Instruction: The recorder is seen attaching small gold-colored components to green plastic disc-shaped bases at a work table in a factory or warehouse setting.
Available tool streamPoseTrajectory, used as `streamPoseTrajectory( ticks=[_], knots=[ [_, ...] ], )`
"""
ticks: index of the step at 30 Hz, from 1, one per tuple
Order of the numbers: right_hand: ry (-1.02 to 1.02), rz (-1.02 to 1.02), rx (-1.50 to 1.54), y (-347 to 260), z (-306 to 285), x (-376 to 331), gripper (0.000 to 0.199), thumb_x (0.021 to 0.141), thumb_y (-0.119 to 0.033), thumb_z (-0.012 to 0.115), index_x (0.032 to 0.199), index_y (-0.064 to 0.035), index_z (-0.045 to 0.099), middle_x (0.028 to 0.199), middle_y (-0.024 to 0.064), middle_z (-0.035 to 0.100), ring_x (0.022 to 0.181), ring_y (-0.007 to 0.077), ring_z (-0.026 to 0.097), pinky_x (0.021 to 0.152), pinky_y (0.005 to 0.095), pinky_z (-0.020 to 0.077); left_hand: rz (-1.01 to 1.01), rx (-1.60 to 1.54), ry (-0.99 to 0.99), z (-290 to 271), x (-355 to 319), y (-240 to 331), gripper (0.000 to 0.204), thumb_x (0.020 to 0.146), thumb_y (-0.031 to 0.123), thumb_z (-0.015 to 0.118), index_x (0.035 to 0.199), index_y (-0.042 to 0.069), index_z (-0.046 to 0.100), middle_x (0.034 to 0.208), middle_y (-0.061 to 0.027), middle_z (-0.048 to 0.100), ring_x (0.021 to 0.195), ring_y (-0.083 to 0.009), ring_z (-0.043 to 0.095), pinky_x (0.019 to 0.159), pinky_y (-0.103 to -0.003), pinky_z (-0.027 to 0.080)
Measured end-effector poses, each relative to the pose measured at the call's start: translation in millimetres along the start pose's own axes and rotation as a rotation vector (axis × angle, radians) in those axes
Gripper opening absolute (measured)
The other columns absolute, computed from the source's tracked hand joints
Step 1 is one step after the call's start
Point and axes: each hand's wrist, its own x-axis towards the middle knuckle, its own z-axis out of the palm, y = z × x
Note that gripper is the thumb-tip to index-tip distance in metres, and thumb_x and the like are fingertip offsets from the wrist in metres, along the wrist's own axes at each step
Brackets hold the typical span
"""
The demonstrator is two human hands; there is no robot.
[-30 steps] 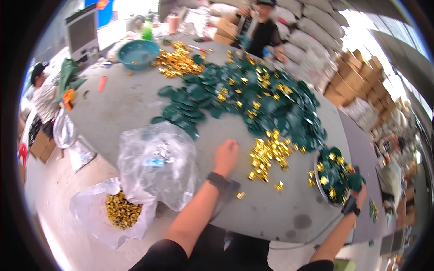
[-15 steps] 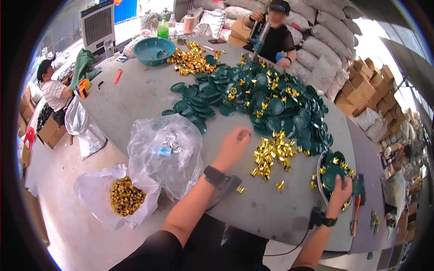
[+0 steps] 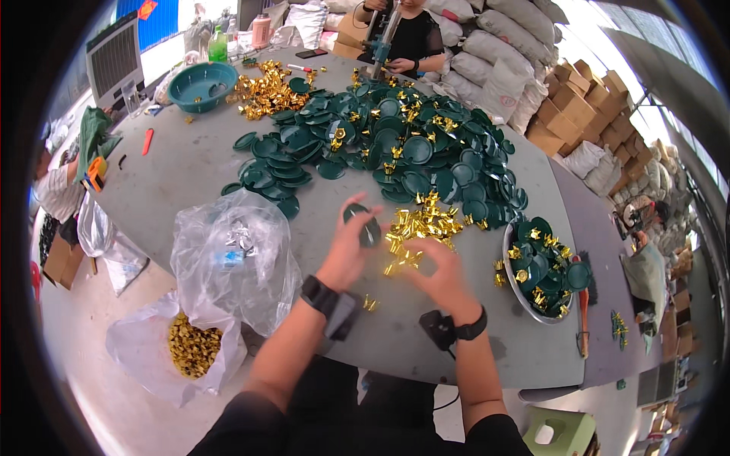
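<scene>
My left hand point(image 3: 344, 254) is raised over the grey table, its fingers closed on a dark green disc point(image 3: 368, 231) held on edge. Beside it, my right hand point(image 3: 447, 280) hovers at the near edge of a pile of shiny gold clips point(image 3: 427, 220), thumb and fingers apart; it is slightly blurred. Behind both hands spreads a large heap of green discs point(image 3: 418, 150), some with gold pieces on them. To the right stands a metal bowl point(image 3: 523, 298) holding green discs with gold clips.
A clear plastic bag point(image 3: 220, 266) lies at the table's left edge, above an open white sack point(image 3: 144, 346) of gold pieces. A teal basin point(image 3: 182, 93) and a copper-gold pile point(image 3: 272, 90) lie farther back. Across the table, a person works at a hand press point(image 3: 382, 45).
My left hand has gone from empty to holding a green disc. My right hand has left the bowl and moved left to the gold clips. The whole view has shifted.
</scene>
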Motion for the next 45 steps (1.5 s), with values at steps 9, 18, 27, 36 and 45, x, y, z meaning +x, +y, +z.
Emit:
streamPoseTrajectory(
  ticks=[9,18,27,36,45],
  knots=[
    [-0.043,0.398,-0.284,138,-65,95,0.056,0.071,-0.024,0.072,0.118,-0.0066,0.05,0.11,0.0158,0.058,0.088,0.025,0.059,0.077,0.0347,0.0473,-0.058,-0.257,0.079,-78,85,-13,0.039,0.087,0.021,0.047,0.125,0.018,0.038,0.113,-0.0106,0.054,0.098,-0.0294,0.056,0.079,-0.043,0.047],
    [-0.283,0.475,-0.613,232,-34,155,0.076,0.064,-0.028,0.077,0.128,-0.0069,0.043,0.125,0.0191,0.049,0.113,0.0322,0.05,0.094,0.0375,0.0404,-0.127,-0.187,-0.002,-78,87,-5,0.035,0.087,0.019,0.047,0.122,0.017,0.04,0.111,-0.0102,0.054,0.096,-0.0279,0.057,0.079,-0.043,0.047],
    [-0.163,0.423,-0.554,267,-28,179,0.086,0.056,-0.04,0.08,0.127,-0.0067,0.045,0.119,0.0224,0.048,0.111,0.0365,0.048,0.092,0.0396,0.0418,-0.138,-0.155,-0.008,-74,91,-6,0.035,0.087,0.018,0.047,0.121,0.017,0.04,0.11,-0.0094,0.054,0.095,-0.0269,0.057,0.079,-0.042,0.047],
    [-0.137,0.584,-0.504,278,-23,194,0.089,0.049,-0.035,0.086,0.116,0.0015,0.041,0.114,0.0214,0.048,0.104,0.0319,0.05,0.091,0.0367,0.0412,-0.133,-0.157,-0.011,-74,95,-5,0.035,0.087,0.018,0.048,0.12,0.017,0.04,0.111,-0.0092,0.054,0.096,-0.028,0.057,0.079,-0.044,0.047],
    [0.128,0.491,-0.139,254,-26,158,0.069,0.053,-0.02,0.085,0.109,0.0014,0.05,0.101,0.0133,0.058,0.094,0.0225,0.055,0.083,0.0329,0.0439,-0.147,-0.13,-0.019,-72,89,-8,0.036,0.087,0.018,0.048,0.122,0.019,0.039,0.114,-0.0102,0.052,0.101,-0.0308,0.054,0.081,-0.048,0.045]
  ],
)
